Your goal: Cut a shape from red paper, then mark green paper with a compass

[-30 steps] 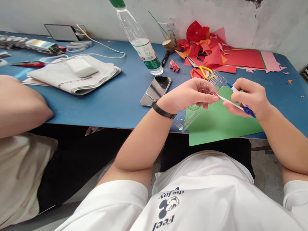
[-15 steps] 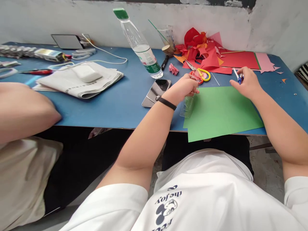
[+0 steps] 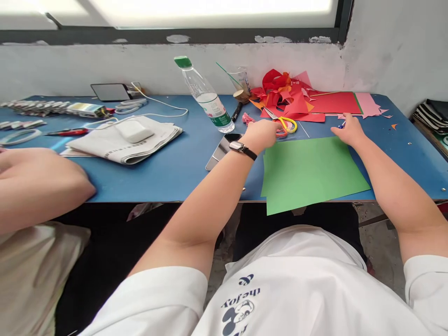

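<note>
My left hand (image 3: 263,134) is curled on the blue table, by the left corner of the green paper (image 3: 311,165). Its fingertips are turned away, and whatever they hold is hidden. Just beyond it lie scissors (image 3: 287,125) with yellow and red handles. At the paper's far right corner, my right hand (image 3: 351,130) is closed round a blue pen (image 3: 342,125), of which only a little shows. The green paper seems to be stacked sheets, and its near edge hangs past the table edge. Partly behind my left wrist is a phone (image 3: 221,150).
A water bottle (image 3: 215,109) stands left of a pile of red paper scraps (image 3: 285,95). Folded newspaper (image 3: 129,147) with a white case (image 3: 135,129) lies to the left. Another person's arm (image 3: 45,184) rests at the left table edge. A dark marker (image 3: 237,112) lies behind the bottle.
The view has tilted up, bringing the window into sight. The clear plastic ruler seen under my left hand no longer shows there. The pen in my right hand is now mostly hidden.
</note>
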A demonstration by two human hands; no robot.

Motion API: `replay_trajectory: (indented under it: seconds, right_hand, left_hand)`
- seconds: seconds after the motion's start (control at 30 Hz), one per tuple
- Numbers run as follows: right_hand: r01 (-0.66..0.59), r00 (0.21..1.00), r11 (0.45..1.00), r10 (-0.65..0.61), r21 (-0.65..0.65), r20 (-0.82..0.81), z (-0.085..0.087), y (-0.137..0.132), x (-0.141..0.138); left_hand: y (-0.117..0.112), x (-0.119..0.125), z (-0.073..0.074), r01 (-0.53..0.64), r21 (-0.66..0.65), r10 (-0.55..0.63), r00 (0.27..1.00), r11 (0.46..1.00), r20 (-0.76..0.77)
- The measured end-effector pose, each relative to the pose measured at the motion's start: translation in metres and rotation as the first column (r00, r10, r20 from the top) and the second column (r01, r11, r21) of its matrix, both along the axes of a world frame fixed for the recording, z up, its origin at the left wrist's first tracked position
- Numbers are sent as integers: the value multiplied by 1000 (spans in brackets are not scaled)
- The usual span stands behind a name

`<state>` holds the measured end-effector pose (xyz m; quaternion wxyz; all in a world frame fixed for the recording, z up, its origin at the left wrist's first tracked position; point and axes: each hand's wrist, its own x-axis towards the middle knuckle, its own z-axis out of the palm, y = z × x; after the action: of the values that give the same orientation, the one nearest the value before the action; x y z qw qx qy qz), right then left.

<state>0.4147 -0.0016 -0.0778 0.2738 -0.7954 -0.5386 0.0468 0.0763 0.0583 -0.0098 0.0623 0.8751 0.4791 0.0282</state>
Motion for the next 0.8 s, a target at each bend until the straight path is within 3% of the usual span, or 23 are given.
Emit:
replay_trajectory:
  seconds: [0.13,0.23,0.33,0.43,0.5,0.63,0.8]
  right_hand:
    - [48,998,998,-46,-42,44,6,-5,6]
    - [68,993,998,-68,6,91,16,-14,2]
    - [-128,974,986,105,103,202,25,-22,-15]
    - [-427,887,902,407,57,217,26,-28,-39]
    - [-545,821,838,538,-21,192,22,-29,-53]
    - [-605,767,781,624,-157,149,16,-30,-69]
    - [-585,768,782,619,-215,161,17,-31,-71]
  left_hand:
    - [13,-1,-10,-45,89,47,999,995,-15]
    - [16,-5,-19,-79,137,75,997,987,36]
    - [17,-11,-23,-92,145,79,992,985,94]
    - [19,-24,-18,-88,106,74,989,990,132]
    - [21,-35,-13,-98,18,94,986,995,136]
    - [26,-53,-7,-63,-166,72,996,984,48]
    - [29,-51,-9,-28,-183,29,1000,983,3]
